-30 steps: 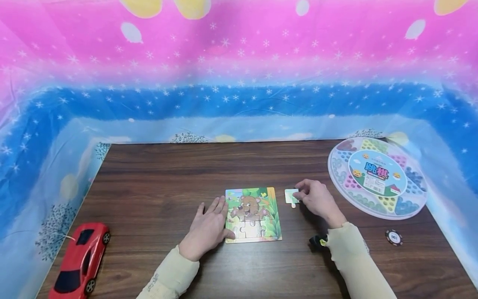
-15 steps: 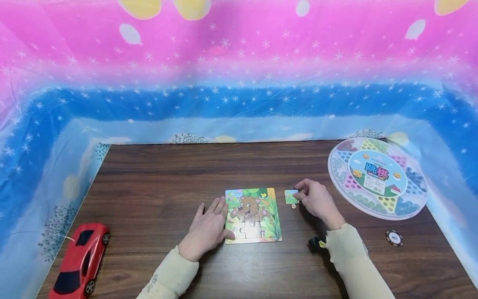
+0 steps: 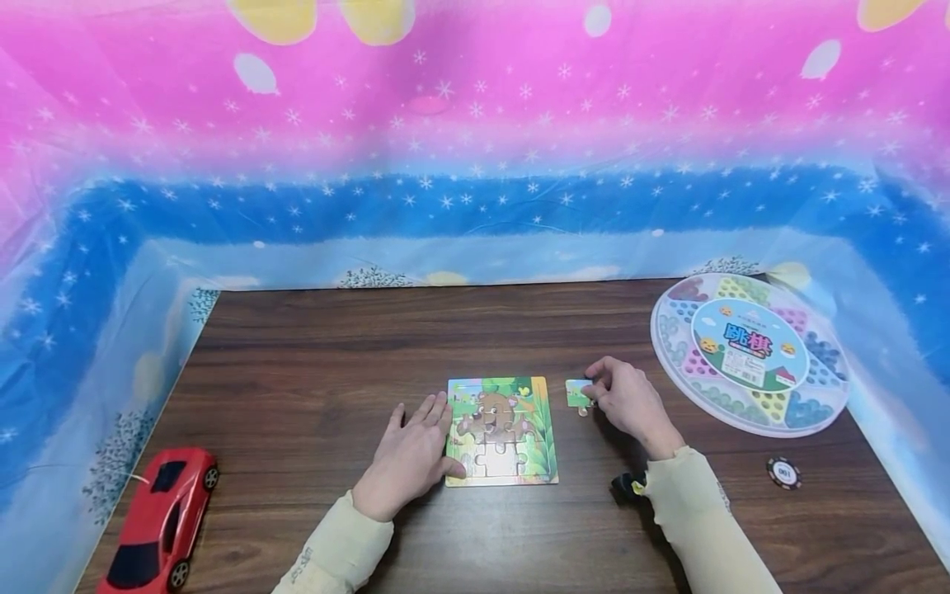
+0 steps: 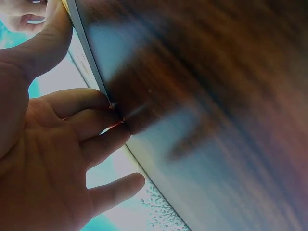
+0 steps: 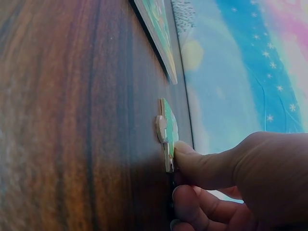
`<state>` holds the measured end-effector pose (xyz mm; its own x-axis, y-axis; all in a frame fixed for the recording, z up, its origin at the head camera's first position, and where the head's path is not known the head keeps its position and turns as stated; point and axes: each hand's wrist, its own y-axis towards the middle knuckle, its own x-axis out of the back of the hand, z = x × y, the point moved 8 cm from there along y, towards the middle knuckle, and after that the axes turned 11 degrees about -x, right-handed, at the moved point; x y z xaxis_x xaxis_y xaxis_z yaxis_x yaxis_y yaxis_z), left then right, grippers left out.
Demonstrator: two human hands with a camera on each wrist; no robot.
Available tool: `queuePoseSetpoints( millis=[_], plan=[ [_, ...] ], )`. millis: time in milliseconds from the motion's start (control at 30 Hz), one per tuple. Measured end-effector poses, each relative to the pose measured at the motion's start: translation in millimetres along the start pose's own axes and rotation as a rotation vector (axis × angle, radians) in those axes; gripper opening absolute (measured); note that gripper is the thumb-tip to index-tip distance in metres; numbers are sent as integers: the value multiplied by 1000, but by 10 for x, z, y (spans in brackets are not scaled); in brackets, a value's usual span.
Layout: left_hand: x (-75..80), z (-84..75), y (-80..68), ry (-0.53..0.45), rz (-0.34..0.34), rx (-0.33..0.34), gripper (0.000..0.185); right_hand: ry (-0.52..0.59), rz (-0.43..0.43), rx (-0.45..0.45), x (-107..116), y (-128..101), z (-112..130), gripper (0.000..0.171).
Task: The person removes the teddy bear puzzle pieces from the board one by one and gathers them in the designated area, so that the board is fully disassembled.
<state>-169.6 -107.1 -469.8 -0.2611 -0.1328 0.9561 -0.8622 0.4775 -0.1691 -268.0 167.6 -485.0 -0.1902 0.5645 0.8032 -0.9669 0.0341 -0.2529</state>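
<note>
Across the top and down both sides of the frame hangs a printed cloth (image 3: 475,107), pink above and blue below, with white snowflakes. Below it, a dark wooden table (image 3: 356,346) fills the middle and bottom. At the right of the frame lies a round game board (image 3: 750,355) with coloured star points and a round blue picture in its centre. A red toy car (image 3: 159,520) stands in the lower left corner.

Near the bottom centre, the left hand (image 3: 411,450) lies with its fingers extended and grasps nothing; it touches the left edge of the puzzle, its thumb over the lower part of that edge. Right of centre, the right hand (image 3: 627,404) has its fingers bent and pinches a puzzle piece by its right side. The square puzzle (image 3: 502,431), showing a brown bear among green leaves, lies flat just below the centre, between the hands. A small black object (image 3: 627,488) shows beside the right wrist. At the lower right is a round black-and-white chip (image 3: 783,473). The puzzle piece (image 3: 577,393) is right of the puzzle and apart from it, its tab toward the bottom of the frame.
</note>
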Motion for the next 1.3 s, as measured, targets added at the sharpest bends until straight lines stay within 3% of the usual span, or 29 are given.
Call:
queuePoseSetpoints(
  millis=[333, 1000, 1300],
  plan=[
    [-6, -8, -6, -1, -6, -3, 90, -73, 45, 42, -81, -37, 23, 42],
    [-6, -14, -17, 3, -18, -2, 91, -35, 48, 32, -70, -46, 33, 37],
    [-17, -13, -16, 4, -16, 2, 91, -13, -103, 89, 10, -165, 274, 34]
  ],
)
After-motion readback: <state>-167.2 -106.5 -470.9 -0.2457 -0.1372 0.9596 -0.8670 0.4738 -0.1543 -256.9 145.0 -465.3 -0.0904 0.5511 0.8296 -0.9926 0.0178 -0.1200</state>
